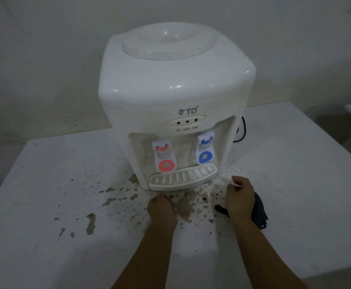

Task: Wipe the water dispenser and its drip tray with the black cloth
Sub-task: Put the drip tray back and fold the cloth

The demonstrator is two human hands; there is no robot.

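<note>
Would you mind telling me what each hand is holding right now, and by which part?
The right hand lies over the black cloth; whether it grips it is unclear. The left hand is curled below the drip tray, apparently holding nothing.

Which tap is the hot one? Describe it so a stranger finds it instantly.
Start at the white water dispenser standing on the table. In its front recess, just above the drip tray, hang two taps. The red tap hangs lower and nearer the left hand; the blue tap is its neighbour.

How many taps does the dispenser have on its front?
2. The red tap is on the left of the recess and the blue tap on the right, both above the drip tray. None seems hidden.
</note>
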